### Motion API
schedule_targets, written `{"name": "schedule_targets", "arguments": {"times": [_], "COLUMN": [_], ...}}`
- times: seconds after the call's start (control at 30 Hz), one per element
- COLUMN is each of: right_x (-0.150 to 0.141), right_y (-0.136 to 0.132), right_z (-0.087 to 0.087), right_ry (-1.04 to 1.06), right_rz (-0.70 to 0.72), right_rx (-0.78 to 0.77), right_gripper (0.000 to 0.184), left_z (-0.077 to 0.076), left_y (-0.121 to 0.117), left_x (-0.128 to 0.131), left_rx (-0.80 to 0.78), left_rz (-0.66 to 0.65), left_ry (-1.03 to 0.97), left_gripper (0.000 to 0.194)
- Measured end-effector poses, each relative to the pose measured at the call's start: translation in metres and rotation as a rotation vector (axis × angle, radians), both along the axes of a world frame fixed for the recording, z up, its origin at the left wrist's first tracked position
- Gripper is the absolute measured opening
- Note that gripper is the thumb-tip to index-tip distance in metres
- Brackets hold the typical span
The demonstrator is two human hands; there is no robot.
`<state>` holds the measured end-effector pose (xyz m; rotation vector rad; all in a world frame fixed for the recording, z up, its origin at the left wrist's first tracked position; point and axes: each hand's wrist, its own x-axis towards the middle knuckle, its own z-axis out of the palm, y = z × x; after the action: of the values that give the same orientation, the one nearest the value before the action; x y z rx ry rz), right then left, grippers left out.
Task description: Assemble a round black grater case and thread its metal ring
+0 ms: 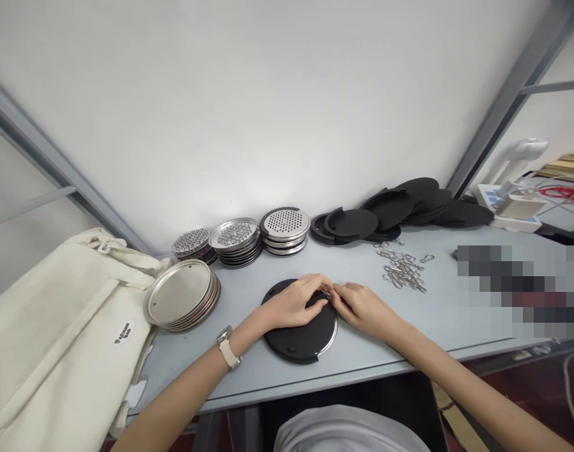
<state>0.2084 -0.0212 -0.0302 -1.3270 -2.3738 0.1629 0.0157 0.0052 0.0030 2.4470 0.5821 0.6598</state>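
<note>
A round black disc (296, 342) lies on the grey table, with a silver metal rim showing along its right side. Resting across the disc's top, my left hand (298, 302) has thumb and forefinger curled together at the upper right edge. There my right hand (362, 307) pinches from the other side, its fingertips meeting the left ones. Between them a bit of metal glints, which looks like a carabiner clip (325, 293); the fingers hide most of it. A pile of similar silver carabiner clips (403, 271) lies to the right.
Stacked metal discs (180, 295) stand at left, beside a cream bag (56, 326). Behind are stacks of perforated grater discs (234, 233). Several black round covers (355, 223) lie in a heap along the wall. A power strip (515, 220) sits far right, behind a pixelated area.
</note>
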Motion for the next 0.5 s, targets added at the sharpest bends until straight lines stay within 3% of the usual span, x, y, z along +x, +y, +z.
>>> {"name": "schedule_targets", "arguments": {"times": [0.2,0.5], "right_x": [0.0042,0.0012], "right_y": [0.0015,-0.0009], "right_z": [-0.0004,-0.0017], "right_ry": [0.014,-0.114], "right_rz": [-0.038,0.106], "right_rx": [0.001,0.069], "right_gripper": [0.026,0.030], "left_z": [0.0021,0.0011], "left_y": [-0.0023,-0.0006], "left_x": [0.0008,0.0006], "left_rx": [0.021,0.124], "left_rz": [-0.015,0.077], "left_ry": [-0.001,0.031], "left_gripper": [0.031,0.024]}}
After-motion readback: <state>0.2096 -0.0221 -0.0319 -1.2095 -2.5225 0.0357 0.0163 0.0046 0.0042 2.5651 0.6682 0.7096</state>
